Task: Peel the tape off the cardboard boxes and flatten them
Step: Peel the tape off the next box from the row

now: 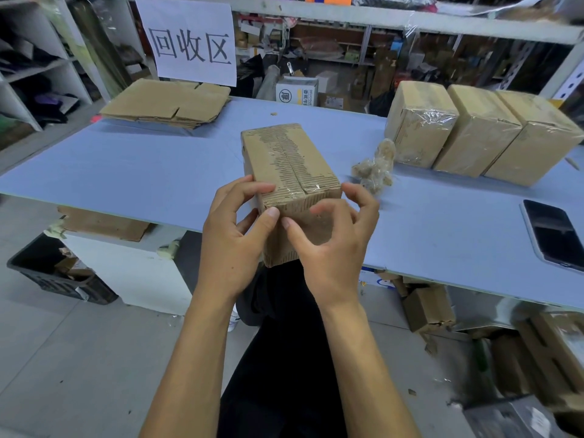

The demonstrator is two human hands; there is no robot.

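I hold a small brown cardboard box above the near edge of the blue table. Its top face is torn down to the corrugation along the seam, and a short strip of clear tape remains at the near end. My left hand grips the box's near left corner, thumb on the front face. My right hand curls round the near right corner, thumb meeting the left thumb and fingertips at the tape's edge.
Three taped boxes stand in a row at the right back. A wad of peeled tape lies beside them. Flattened cardboard is stacked at the back left. A phone lies at the right edge. A black crate sits on the floor.
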